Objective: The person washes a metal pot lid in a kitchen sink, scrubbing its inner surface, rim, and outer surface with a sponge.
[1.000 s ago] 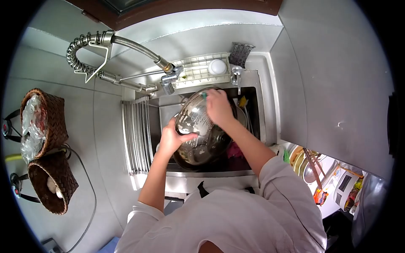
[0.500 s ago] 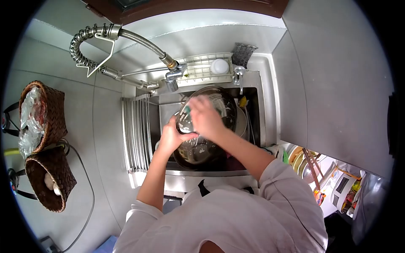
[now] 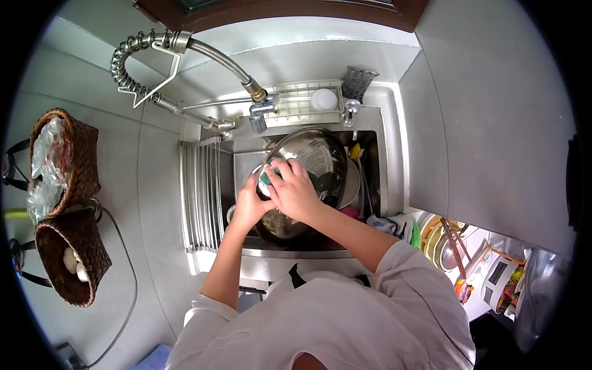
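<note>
A large, shiny metal bowl point(image 3: 317, 151) stands tilted in the sink, with whitish suds smeared over its surface. My left hand point(image 3: 248, 205) is closed on the bowl's left rim, thumb pointing inward. Against the bowl, right beside the left thumb, my right hand point(image 3: 293, 190) presses a green scouring pad point(image 3: 266, 175), its fingers bent over it. Most of the pad is hidden under those fingers. Behind the bowl, part of another round metal vessel point(image 3: 352, 184) shows on the right.
The steel sink point(image 3: 383, 166) has a roll-up drying rack point(image 3: 200, 194) on its left. A spring-hose faucet point(image 3: 258, 117) and a wire rack point(image 3: 290, 111) stand behind it. A yellow-headed brush point(image 3: 356, 150) leans at the right. Woven baskets point(image 3: 83, 157) hang on the left wall.
My right hand has moved slightly down and is less blurred, with more of the green pad showing. My left hand stays on the rim. The camera view has shifted slightly.
</note>
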